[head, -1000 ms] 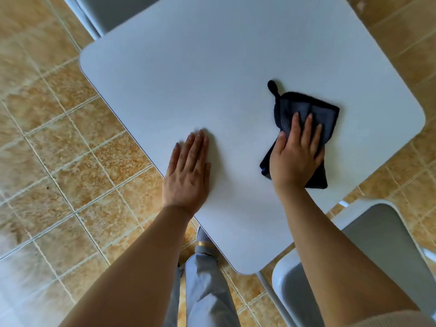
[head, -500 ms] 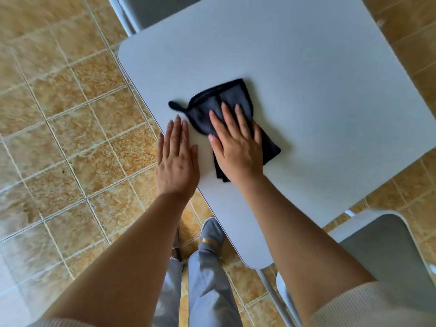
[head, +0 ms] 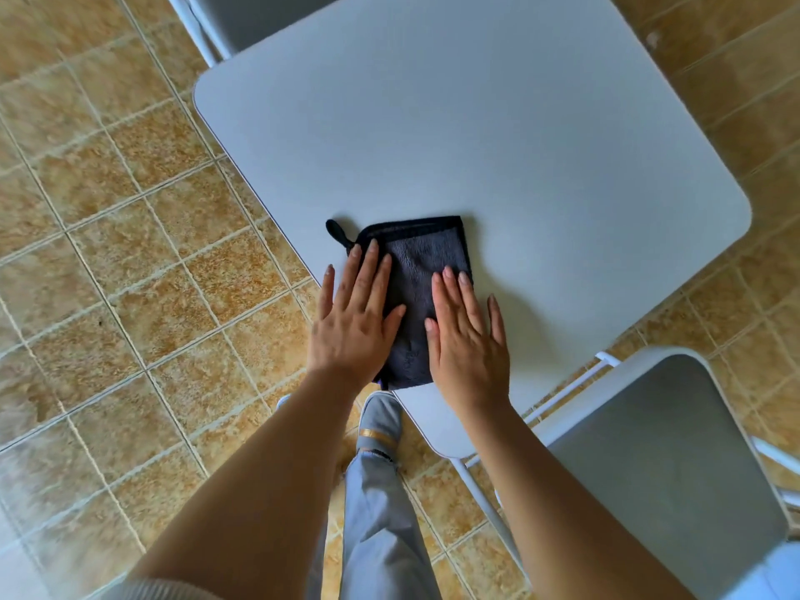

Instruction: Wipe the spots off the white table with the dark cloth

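Observation:
The dark cloth (head: 415, 270) lies spread flat as a rectangle on the white table (head: 498, 136), close to the table's near left edge, its hanging loop pointing left. My left hand (head: 353, 322) presses flat on the cloth's left part, fingers apart. My right hand (head: 467, 339) presses flat on the cloth's right edge, its palm and outer fingers on the bare tabletop. Neither hand curls around the fabric. I see no spots on the visible tabletop.
A grey chair (head: 662, 461) with a white frame stands at the table's near right corner. Another chair (head: 242, 19) is tucked in at the far left. My trouser leg and shoe (head: 381, 430) stand on the tan tiled floor (head: 108, 253) beside the table.
My right hand swept the cloth from the table's right side to its near left edge. The bunched cloth now lies flat, and my left hand has moved onto it.

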`<state>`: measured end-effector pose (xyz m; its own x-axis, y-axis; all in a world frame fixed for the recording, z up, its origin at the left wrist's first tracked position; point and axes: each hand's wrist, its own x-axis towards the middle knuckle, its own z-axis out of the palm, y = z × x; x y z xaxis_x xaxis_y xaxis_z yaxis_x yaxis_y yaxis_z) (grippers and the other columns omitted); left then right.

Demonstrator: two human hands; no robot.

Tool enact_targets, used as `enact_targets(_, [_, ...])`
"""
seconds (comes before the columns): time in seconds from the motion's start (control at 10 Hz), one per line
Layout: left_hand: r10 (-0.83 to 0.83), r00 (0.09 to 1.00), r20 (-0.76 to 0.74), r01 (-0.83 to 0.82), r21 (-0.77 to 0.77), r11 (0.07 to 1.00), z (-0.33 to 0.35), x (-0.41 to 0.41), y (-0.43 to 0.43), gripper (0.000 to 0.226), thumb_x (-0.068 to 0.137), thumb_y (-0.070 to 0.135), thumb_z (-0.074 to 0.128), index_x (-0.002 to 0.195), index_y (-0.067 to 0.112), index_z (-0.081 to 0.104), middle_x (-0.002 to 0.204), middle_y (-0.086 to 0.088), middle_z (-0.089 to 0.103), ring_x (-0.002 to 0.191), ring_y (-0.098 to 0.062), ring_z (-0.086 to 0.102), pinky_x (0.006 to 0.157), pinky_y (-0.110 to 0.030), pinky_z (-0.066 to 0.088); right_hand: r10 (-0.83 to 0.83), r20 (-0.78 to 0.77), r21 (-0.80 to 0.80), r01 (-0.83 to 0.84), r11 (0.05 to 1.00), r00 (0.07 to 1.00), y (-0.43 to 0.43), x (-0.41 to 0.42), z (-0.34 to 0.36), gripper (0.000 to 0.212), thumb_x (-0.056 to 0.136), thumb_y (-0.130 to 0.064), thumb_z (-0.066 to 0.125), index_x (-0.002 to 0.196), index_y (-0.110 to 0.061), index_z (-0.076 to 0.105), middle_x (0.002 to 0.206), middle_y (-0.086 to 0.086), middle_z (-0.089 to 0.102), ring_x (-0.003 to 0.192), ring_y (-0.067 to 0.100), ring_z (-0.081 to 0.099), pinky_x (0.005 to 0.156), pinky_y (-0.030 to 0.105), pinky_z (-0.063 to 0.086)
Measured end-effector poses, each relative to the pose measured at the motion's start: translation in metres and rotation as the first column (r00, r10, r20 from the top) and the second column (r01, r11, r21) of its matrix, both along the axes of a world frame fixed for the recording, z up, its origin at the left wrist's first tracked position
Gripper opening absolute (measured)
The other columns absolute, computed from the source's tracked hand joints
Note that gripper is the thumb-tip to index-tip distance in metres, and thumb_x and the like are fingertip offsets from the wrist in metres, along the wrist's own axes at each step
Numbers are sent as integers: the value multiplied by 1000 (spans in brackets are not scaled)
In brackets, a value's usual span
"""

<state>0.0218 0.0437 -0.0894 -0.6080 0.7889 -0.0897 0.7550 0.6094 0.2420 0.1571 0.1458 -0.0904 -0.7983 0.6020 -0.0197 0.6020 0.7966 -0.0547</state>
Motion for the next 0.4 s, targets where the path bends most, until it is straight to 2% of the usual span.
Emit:
enact_targets(0.1, [-76,996,-40,73,-72,995,0,-8,-3,64,100,48,22,155,17,14,162,-2,7,149,-19,5,120,-44,12,-38,17,3,38,999,999,-7,-2,-1,54,107,-36,26,158,-19,24,165,-2,24,153,14,19,122,43,21])
enact_targets(0.2, [-71,997,1,70,-162,984,8,-6,4,63,102,48,18,154,19,-2,162,0,-7,149,-17,-8,121,-40,1,-58,-21,-55,57,997,998,-6,-5,4,55,105,-35,26,156,-16,31,163,1,30,151,17,26,121,44,27])
enact_targets(0.3, [-38,999,39,45,-210,977,23,-6,12,64,101,49,14,153,19,-9,161,1,-16,147,-14,-17,120,-36,-8,-43,-53,-120,36,992,998,-3,-5,13,57,103,-35,25,155,-13,32,162,5,32,149,20,31,120,43,30])
enact_targets(0.4, [-48,995,92,66,-201,977,49,-8,19,63,101,48,10,153,18,-8,160,-1,-17,146,-12,-19,119,-34,-13,-75,-57,-164,64,984,996,2,-11,38,59,103,-37,20,156,-12,29,163,7,29,150,23,29,121,40,26])
